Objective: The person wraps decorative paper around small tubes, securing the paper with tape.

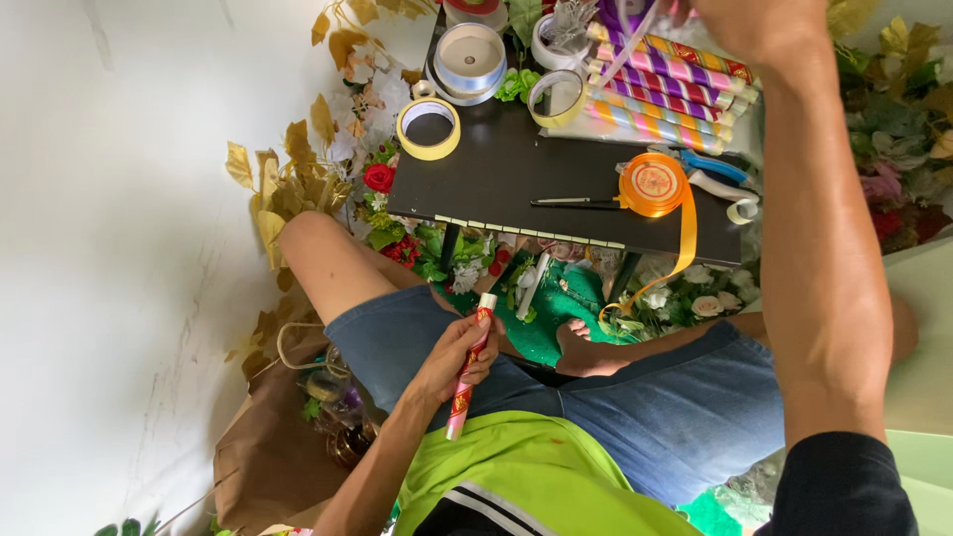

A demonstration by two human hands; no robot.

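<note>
While the left hand point(459, 359) was clamped around a red-and-gold wrapped roll point(469, 365) held upright over the lap, below the tabletop's point(516, 184) near edge, the right hand point(759, 25) reached to the striped rolls point(660, 89) at the far right corner, apparently pinching a pale ribbon point(625, 45); its grip was partly out of frame. Keeping the roll steady would likely help. An orange ribbon spool point(652, 185) lay near the right edge.

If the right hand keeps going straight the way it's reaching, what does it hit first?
Probably the stack of striped wrapped rolls at the far edge of the black table; the right hand is above them, though depth is unclear.
</note>
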